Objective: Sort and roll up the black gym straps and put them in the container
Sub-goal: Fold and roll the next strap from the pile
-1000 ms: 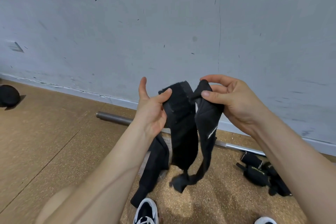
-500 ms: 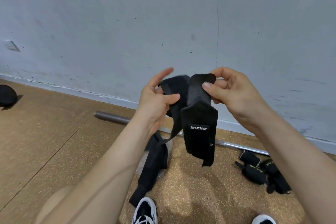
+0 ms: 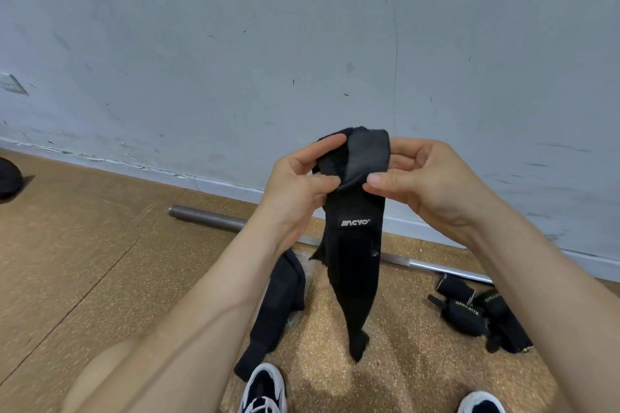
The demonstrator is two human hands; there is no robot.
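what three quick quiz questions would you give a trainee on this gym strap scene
1. True or false: the left hand and the right hand both pinch the top of the hanging black strap.
2. The rolled straps on the floor lie: A) right of the hanging strap, B) left of it, C) directly under it.
3. Fill in: a steel ___ lies along the foot of the wall.

Key: 1 true; 2 A; 3 bar.
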